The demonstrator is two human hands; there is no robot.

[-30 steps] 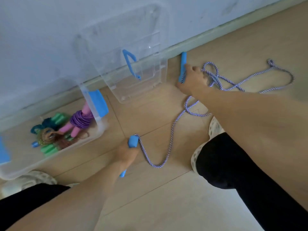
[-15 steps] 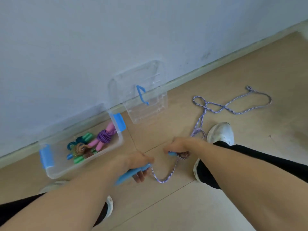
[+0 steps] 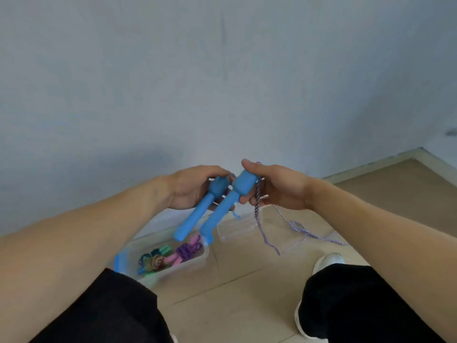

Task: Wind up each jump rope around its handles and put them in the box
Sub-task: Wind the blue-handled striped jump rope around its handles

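Left hand (image 3: pixel 190 189) grips the thick end of one blue handle (image 3: pixel 197 211); right hand (image 3: pixel 274 189) grips the thick end of the other blue handle (image 3: pixel 222 209), thumb on top. Both handles side by side, held up in front of the wall, free ends pointing down toward the box. Purple-white rope (image 3: pixel 291 227) hangs from the right hand and trails onto the floor (image 3: pixel 247 305). Clear box (image 3: pixel 195 264) on the floor below, holding a wound pink-handled rope (image 3: pixel 184 251) and green-handled ropes (image 3: pixel 150 262). Clear lid (image 3: pixel 237 230) just right of it
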